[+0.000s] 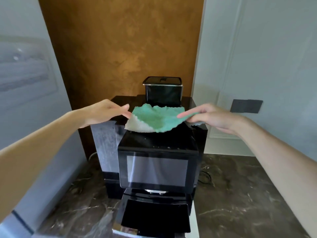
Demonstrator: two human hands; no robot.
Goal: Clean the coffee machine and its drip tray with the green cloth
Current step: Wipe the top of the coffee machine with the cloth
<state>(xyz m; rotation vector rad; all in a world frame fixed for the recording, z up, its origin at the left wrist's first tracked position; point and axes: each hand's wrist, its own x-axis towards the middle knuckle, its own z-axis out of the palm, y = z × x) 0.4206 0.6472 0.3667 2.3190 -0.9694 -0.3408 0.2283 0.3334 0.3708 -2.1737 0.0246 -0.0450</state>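
Observation:
A black coffee machine (157, 166) stands on a dark marble counter, with a screen on its front and a drip tray (155, 215) at its base. Above the machine's top, a green cloth (157, 118) with a white underside is stretched between both hands. My left hand (106, 110) pinches the cloth's left edge. My right hand (208, 115) pinches its right edge between finger and thumb. The cloth sags in the middle and its lower fold touches the machine's top.
A black lidded container (163, 91) sits on the back of the machine's top. A cable (205, 176) lies on the marble counter (248, 194) to the right. A brown wall panel rises behind; a dark wall socket plate (246, 106) is at the right.

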